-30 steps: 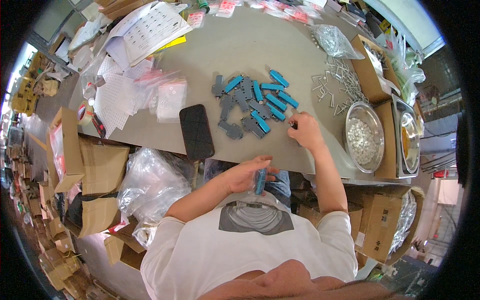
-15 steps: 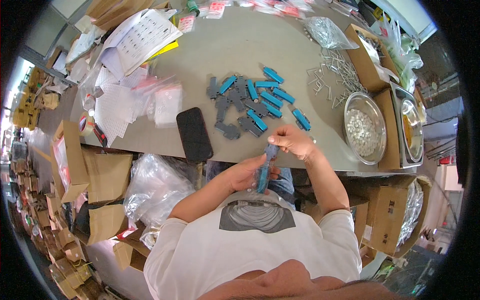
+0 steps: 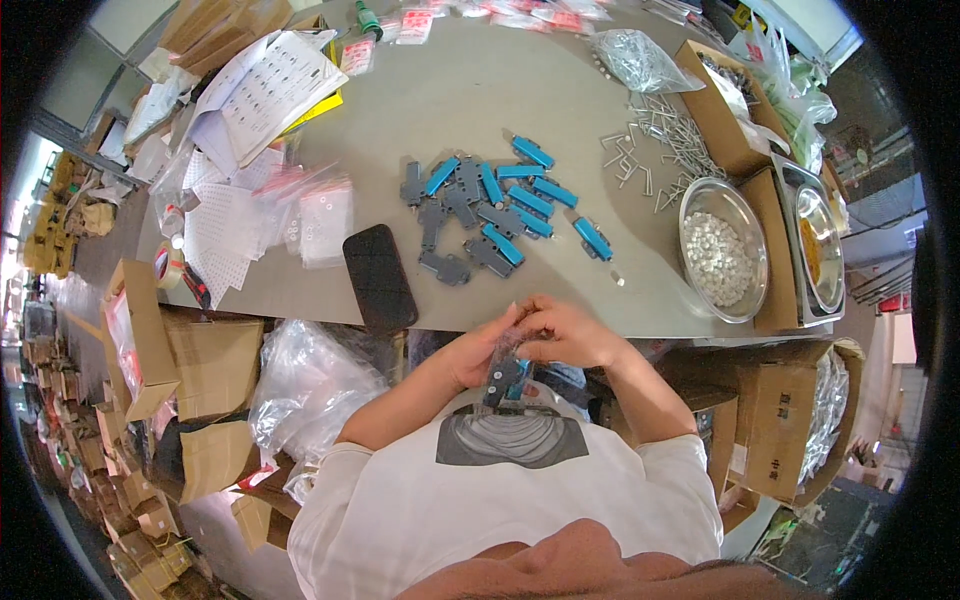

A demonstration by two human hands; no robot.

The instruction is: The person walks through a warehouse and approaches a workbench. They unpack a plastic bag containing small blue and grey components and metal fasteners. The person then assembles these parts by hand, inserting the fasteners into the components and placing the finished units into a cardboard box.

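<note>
Your left hand and right hand pinch a grey-blue part at table edge; loose parts at 12 o'clock; cartons at 9.

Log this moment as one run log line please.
left hand: holds grey-blue part | right hand: on same part | more parts on table

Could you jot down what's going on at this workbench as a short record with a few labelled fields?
Left hand: holds a small grey and blue plastic part near the chest.
Right hand: touches the same part from above.
Grey tabletop: a pile of grey and blue plastic parts, a black phone, a round metal bowl of white pieces, loose bent metal pins.
</note>
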